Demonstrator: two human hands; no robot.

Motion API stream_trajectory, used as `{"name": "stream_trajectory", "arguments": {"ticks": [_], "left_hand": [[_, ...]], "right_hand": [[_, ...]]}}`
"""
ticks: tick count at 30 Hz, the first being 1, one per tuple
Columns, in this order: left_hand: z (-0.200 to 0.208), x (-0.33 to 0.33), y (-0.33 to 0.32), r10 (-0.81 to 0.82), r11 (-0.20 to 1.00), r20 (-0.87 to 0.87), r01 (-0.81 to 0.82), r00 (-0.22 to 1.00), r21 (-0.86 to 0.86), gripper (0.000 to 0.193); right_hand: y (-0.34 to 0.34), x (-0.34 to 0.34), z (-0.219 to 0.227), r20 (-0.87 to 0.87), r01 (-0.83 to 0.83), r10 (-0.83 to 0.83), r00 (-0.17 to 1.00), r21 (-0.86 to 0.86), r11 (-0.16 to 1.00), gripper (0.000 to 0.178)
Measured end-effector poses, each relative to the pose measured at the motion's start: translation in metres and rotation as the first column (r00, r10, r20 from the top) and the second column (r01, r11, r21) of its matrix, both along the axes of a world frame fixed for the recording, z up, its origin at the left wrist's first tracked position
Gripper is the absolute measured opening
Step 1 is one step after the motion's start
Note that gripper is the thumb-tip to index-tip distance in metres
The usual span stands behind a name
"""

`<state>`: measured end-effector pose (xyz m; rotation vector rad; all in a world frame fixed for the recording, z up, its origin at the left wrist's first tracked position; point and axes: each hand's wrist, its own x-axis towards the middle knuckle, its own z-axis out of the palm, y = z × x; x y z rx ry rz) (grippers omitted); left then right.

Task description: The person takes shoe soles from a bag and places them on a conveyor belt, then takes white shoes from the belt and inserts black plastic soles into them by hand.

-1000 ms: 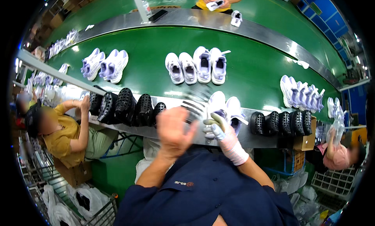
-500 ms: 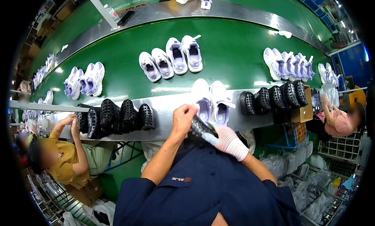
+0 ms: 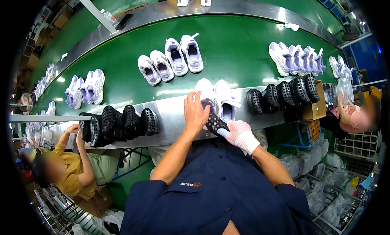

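Observation:
Two white-and-lilac sneakers stand side by side at the steel edge in front of me, toes away: a left sneaker (image 3: 204,85) and a right sneaker (image 3: 224,92). My left hand (image 3: 196,114), bare, has its fingers apart at the left sneaker's side and opening; whether the thumb reaches inside is hidden. In a striped glove, my right hand (image 3: 242,136) is closed on a black perforated shoe insert (image 3: 216,123). The insert is tilted, its front end near the left sneaker's opening and partly behind my left hand.
Black perforated inserts stand in rows along the steel edge, left (image 3: 131,120) and right (image 3: 286,93). More sneakers (image 3: 170,58) rest on the green belt (image 3: 231,44). A cardboard box (image 3: 315,107) sits to the right. Co-workers (image 3: 69,166) are seated left and right.
My left hand has let go of the insert and moved up to the left sneaker with fingers spread. My right hand keeps the insert and has turned it toward the sneaker. The view shifted slightly.

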<state>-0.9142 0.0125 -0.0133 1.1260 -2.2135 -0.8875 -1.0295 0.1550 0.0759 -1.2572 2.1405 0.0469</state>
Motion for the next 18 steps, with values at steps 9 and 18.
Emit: {"name": "stream_trajectory", "arguments": {"ticks": [9,18], "left_hand": [[-0.042,-0.004,-0.025,-0.373,0.924,-0.010,0.373,0.928,0.087,0.024],[-0.026,-0.002,-0.031,-0.404,0.869,-0.086,0.412,0.911,0.273,0.026]], "right_hand": [[-0.054,0.030,-0.088,-0.215,0.002,-0.040,0.976,-0.174,0.985,0.023],[-0.053,0.023,-0.108,-0.182,-0.076,0.039,0.983,-0.202,0.976,0.025]]}}
